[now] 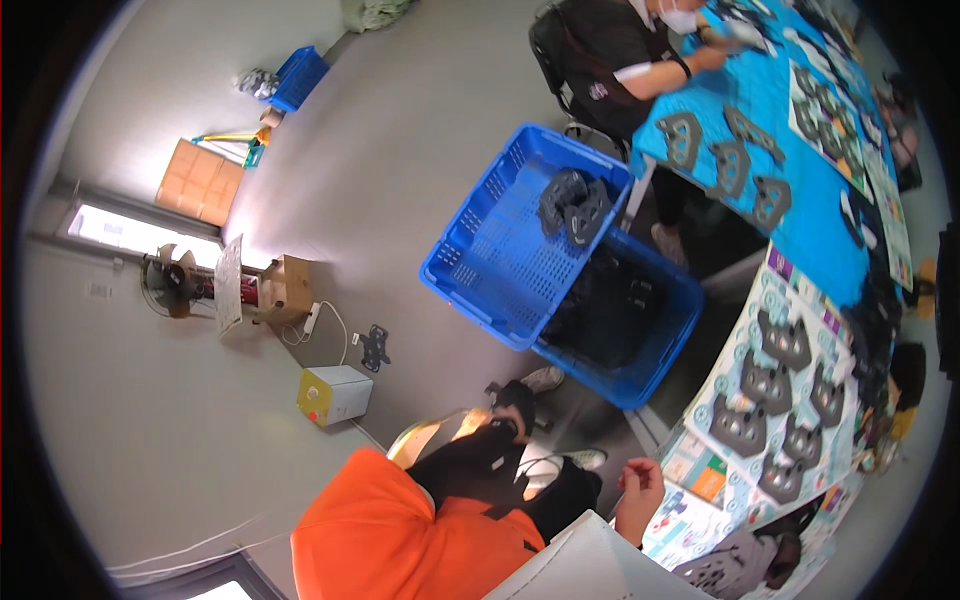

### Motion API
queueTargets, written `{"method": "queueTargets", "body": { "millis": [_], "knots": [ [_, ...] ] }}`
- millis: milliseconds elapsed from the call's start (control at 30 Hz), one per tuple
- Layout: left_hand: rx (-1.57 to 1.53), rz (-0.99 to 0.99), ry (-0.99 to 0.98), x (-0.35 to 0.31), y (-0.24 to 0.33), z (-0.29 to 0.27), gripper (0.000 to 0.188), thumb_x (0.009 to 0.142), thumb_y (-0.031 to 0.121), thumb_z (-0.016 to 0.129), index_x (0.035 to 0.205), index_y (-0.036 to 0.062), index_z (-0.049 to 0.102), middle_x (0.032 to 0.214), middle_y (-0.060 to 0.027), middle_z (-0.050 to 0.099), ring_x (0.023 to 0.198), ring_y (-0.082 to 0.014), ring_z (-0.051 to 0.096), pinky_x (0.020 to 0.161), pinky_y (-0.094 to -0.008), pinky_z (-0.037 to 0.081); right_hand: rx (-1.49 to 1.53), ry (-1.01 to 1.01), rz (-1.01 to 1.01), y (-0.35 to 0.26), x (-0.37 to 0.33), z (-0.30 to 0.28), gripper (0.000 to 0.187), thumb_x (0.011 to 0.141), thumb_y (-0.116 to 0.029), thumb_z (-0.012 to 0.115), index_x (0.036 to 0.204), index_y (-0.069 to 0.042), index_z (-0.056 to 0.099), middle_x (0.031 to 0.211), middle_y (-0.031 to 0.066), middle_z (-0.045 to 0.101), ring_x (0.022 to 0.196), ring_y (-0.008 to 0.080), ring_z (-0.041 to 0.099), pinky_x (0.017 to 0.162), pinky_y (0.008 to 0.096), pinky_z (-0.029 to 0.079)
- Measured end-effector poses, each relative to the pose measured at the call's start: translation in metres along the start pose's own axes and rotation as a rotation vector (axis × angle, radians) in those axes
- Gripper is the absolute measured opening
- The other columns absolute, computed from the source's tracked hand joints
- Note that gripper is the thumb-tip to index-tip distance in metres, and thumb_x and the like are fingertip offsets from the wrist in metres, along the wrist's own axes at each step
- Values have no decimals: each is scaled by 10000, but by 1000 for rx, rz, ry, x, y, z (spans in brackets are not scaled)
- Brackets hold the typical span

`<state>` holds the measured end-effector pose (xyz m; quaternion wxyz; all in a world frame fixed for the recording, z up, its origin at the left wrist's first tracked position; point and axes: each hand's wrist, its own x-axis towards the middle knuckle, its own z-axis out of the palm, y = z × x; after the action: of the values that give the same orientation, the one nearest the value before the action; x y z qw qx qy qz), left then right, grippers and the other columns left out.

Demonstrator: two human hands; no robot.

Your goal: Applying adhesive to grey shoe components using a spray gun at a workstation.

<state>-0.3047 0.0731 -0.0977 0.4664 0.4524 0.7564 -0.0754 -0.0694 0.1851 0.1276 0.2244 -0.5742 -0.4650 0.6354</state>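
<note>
My left hand (512, 424), below the picture's middle, is closed round a dark piece (514, 394) that looks like a moulded part; its exact kind is unclear. My right hand (641, 492) hovers at the near edge of the table, fingers curled inward; whether anything is between them cannot be seen. Nearest to it, on a printed sheet (700, 425), lie several grey moulded plates (738, 427) with cut-out holes. An orange garment (400, 530) covers my upper body. A pale panel (590, 565) hides part of my right arm.
A blue crate (470, 225) with several dark parts (575, 205) overlaps a second blue crate (650, 385) with black contents. Someone masked (610, 60) sits at the blue-covered table (690, 105). A fan (172, 282), a yellow-and-white box (335, 395) and a dark piece (375, 347) stand or lie leftward.
</note>
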Motion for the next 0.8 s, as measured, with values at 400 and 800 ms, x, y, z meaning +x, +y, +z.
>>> {"method": "queueTargets", "body": {
  "millis": [400, 800],
  "knots": [
    [-702, -45, -68, 48, -97, 28, 385, 848, 376, 558, 1153, 140, 563, 1118, -106, 630, 995, -264, 606, 773, -422, 509, -209, -131, -4, -44, 26, 28, 82, 805, 20, 551, 873, -12, 585, 743, 15, 571, 649, 72, 516, 595, 208, 413],
    [-1262, 35, -139, 27, -206, -61, 436, 890, 372, 552, 1253, 135, 502, 1095, -74, 648, 928, -198, 631, 755, -368, 514, -449, -243, -247, -125, 54, 96, 71, 835, -22, 543, 880, -5, 597, 724, 47, 604, 652, 101, 573, 591, 237, 451]
  ]
}}
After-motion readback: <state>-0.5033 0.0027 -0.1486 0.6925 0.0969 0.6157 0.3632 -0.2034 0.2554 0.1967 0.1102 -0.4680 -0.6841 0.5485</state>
